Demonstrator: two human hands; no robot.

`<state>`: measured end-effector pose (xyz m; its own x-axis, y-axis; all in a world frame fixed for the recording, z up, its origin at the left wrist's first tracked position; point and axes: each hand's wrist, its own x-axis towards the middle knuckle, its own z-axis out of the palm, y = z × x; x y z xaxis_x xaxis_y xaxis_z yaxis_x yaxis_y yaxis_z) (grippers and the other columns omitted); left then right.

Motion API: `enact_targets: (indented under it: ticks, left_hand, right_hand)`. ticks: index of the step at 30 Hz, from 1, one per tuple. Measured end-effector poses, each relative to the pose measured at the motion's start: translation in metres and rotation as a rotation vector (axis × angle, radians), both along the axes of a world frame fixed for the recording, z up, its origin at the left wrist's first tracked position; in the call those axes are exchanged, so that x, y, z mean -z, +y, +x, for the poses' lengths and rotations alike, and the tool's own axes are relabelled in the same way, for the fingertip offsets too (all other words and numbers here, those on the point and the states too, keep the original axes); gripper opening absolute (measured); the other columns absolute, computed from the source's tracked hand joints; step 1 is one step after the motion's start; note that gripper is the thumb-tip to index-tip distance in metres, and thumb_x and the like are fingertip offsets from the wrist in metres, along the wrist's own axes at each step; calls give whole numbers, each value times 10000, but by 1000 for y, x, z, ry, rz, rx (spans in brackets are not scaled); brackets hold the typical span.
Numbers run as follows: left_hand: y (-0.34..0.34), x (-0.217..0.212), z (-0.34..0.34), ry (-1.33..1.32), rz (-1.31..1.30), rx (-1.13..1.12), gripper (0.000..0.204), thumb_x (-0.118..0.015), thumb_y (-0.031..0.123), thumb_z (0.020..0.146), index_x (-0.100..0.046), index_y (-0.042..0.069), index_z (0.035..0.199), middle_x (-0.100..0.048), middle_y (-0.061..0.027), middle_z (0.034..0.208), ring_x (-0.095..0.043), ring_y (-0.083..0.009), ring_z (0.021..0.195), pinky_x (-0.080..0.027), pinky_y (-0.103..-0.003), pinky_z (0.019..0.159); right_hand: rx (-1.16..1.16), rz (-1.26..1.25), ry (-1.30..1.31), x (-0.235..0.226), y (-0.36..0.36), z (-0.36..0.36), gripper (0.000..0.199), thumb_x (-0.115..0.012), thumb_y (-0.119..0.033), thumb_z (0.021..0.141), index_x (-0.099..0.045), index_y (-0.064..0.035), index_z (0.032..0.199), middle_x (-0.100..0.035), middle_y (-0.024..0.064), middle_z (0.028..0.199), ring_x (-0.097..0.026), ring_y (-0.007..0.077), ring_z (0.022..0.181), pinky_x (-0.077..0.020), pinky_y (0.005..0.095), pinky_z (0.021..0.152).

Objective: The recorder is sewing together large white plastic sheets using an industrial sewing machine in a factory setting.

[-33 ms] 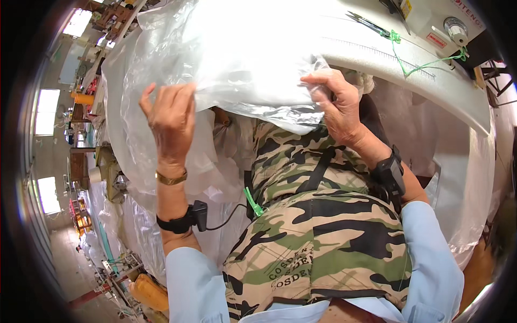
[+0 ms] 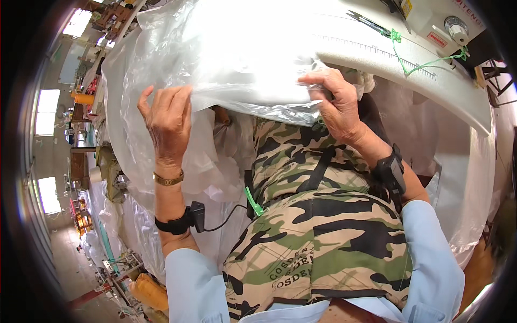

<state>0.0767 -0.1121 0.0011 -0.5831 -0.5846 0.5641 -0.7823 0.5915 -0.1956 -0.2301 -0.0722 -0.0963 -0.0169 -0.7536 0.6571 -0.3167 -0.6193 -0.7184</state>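
A clear plastic sheet (image 2: pixel 249 94) stretches between my two hands, its near edge creased and drooping above my lap. My left hand (image 2: pixel 168 121) pinches the sheet's left end, the forefinger and other fingers bent over it. At the right end, the thumb and forefinger of my right hand (image 2: pixel 338 105) are closed on the same edge. Strong glare washes out the sheet's far part, so its outline there is lost. More loose plastic film (image 2: pixel 129 124) hangs down at the left of my left hand.
The white sewing machine (image 2: pixel 439 32) stands at the upper right of a pale worktable (image 2: pixel 452 89) with a ruler scale. Black thread snips (image 2: pixel 369 23) lie there, tied to green string (image 2: pixel 401 59). Below me is a camouflage apron (image 2: pixel 323 226). Piled plastic (image 2: pixel 142 231) lies at the left.
My left hand has shifted slightly left and the sheet's edge is pulled straighter. Its drooping corner near my right hand has risen a little.
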Motion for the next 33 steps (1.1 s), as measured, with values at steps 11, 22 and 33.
enact_targets:
  ticks: [11,22,33]
  left_hand:
    - [41,-50,-63,66,336,307,285,-630,-18,822,-642,-3,1106,-672,-137,1039,-664,-311,898,-543,-368,758]
    - [7,15,-127,204,659,286,426,-708,36,810,-624,25,1227,-683,-136,919,-656,-300,760,-517,-359,685]
    - [-6,9,-123,413,582,334,105,-748,45,832,-695,-24,891,-600,-87,735,-521,-160,593,-414,-294,543]
  right_hand:
    - [-319,356,-20,-16,10,-11,338,-432,-8,871,-684,16,1094,-702,129,1118,-634,230,1064,-454,358,984]
    - [-368,538,-610,-18,18,-8,298,-541,-180,1007,-564,42,1204,-693,124,1094,-614,150,1072,-461,297,978]
    - [21,522,-33,-13,16,6,429,-775,-281,803,-649,4,1097,-586,50,846,-546,152,729,-477,304,689]
